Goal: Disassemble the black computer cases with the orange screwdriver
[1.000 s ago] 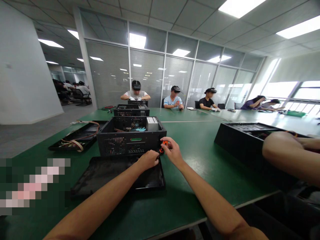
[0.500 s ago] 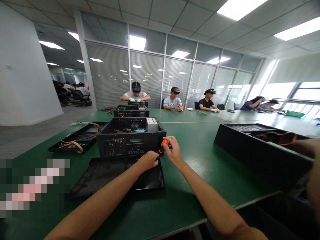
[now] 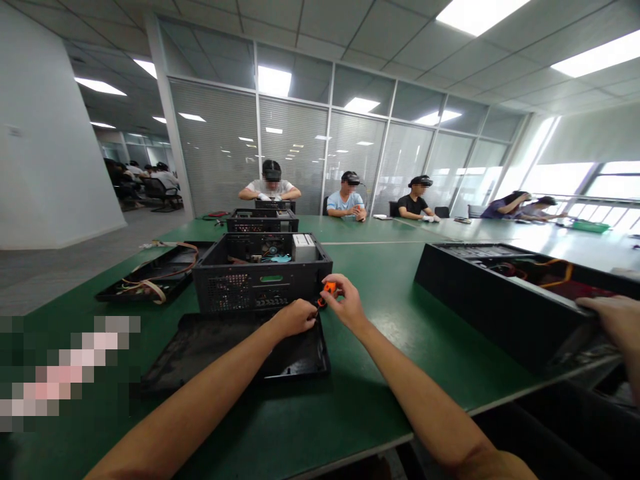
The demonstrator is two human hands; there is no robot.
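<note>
My right hand (image 3: 345, 303) is closed around the orange handle of a screwdriver (image 3: 331, 288), just off the front right corner of an open black computer case (image 3: 235, 290). The screwdriver slants down and left towards my left hand (image 3: 297, 317). That hand's fingers are pinched together at the tool's lower end, and what they grip is hidden. Under my left hand and forearm lies a flat black panel (image 3: 220, 347), in front of the case. Inside the case I see a silver box-shaped part (image 3: 303, 248) and some boards.
Left of the case lies a black panel (image 3: 173, 270) with loose cables. A second large black case (image 3: 480, 300) stands at the right, with another person's hand (image 3: 613, 317) on its edge. More cases (image 3: 263, 220) and several seated people are across the green table (image 3: 380, 400).
The screwdriver handle has turned a little in my right hand. At the right, the other case has shifted left, and the other person's hand has come down onto its near edge.
</note>
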